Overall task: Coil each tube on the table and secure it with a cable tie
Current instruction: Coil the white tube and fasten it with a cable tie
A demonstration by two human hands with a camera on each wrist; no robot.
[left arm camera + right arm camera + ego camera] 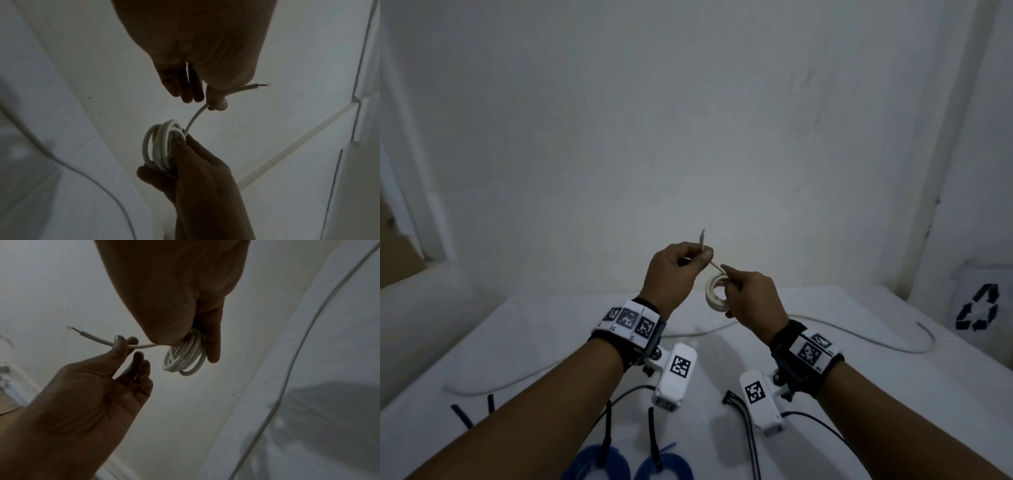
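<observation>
White tube (716, 292), thin and bendy, is wound into a small coil and held up in the air above the table (859, 394). The right hand (751, 298) pinches the coil at its 3 o'clock side, thumb on one face and fingers on the other, so the loops stay together. A short loose end (702, 241) runs up from the coil toward 11 o'clock. The left hand (674, 274) pinches that end between thumb and first finger; its other fingers are loose. The two hands are close but not touching.

It looks light, and it probably springs back. If the right hand lets go, the loops could pop open. The smooth skin may be a bit slippery, so a firm pinch across all the loops seems best. The cut tip shows a bare bit sticking out, so holding just below it is safer.

Another long white tube (876, 342) lies on the table, still uncoiled. Two blue coils (592, 462) sit at 6 o'clock, with black ties (653, 431) on them.
</observation>
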